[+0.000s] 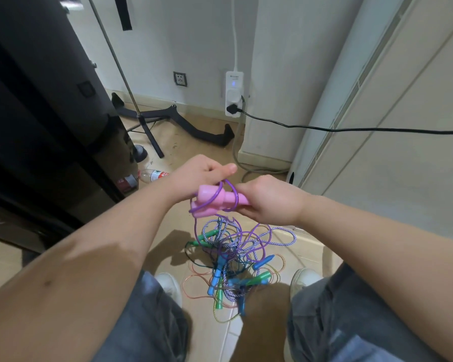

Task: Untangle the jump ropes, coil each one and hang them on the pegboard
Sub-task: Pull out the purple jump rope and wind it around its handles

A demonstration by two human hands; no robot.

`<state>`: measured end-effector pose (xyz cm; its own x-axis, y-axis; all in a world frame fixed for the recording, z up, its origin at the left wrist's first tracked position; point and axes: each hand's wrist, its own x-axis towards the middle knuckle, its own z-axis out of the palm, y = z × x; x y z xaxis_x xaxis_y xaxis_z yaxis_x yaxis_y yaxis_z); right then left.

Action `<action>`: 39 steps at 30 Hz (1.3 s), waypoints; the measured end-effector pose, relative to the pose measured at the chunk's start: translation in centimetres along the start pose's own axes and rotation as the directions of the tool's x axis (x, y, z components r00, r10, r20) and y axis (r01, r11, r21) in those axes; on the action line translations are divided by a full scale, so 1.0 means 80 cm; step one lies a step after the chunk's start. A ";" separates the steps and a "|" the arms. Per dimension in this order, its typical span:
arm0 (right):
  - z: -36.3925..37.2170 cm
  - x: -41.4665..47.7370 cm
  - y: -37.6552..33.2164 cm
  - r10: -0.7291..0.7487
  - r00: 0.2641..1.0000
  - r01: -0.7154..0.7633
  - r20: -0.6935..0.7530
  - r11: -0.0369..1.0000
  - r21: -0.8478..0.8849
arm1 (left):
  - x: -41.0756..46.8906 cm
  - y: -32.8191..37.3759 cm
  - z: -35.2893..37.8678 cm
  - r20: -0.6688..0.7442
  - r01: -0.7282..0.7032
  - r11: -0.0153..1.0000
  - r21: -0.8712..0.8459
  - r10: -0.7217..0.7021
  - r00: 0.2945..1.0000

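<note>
From my feed, the pink handles sit at the centre of the frame, two chunky, glossy grips with flared, knobbed ends lying side by side. The right hand wraps its fingers round their right end and holds them level. A thin purple rope, smooth and shiny, loops round the handles in a couple of loose turns and drops from them towards the floor. The left hand is curled just above the handles, thumb laid along the forefinger; it seems to pinch the top of a purple loop, though the fingertips are hidden from me.

Below the hands, in the lower middle of the frame, the tangle lies on the tiled floor between two white shoes. I make out bright blue and green handles, a braided purple-and-white rope, a thin clear orange one and a dark teal one, all crossed over each other.

At mid left a plastic bottle lies on its side. A white power strip hangs on the wall at upper centre.
</note>
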<state>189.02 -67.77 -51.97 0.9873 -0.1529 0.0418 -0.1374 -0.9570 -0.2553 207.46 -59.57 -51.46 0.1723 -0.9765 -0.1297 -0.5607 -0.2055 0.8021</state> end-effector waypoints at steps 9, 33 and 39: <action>-0.009 -0.003 -0.003 0.322 0.912 -0.242 -0.252 0.922 0.301 | -0.004 0.003 0.012 0.062 0.212 0.889 -0.405 -0.205 0.977; 0.004 -0.019 -0.008 0.054 0.995 -0.051 0.081 0.998 -0.037 | -0.002 -0.021 0.005 -0.015 0.071 0.939 0.336 -0.070 0.997; -0.029 -0.012 0.025 0.492 0.838 -0.445 -0.235 0.866 0.226 | -0.003 -0.013 0.034 -0.109 0.164 0.978 0.129 -0.150 0.983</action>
<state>187.61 -70.12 -50.29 0.7417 -0.6567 0.1362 -0.5404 -0.7054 -0.4586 205.78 -59.29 -53.87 0.3416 -0.9216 -0.1843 -0.6245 -0.3691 0.6883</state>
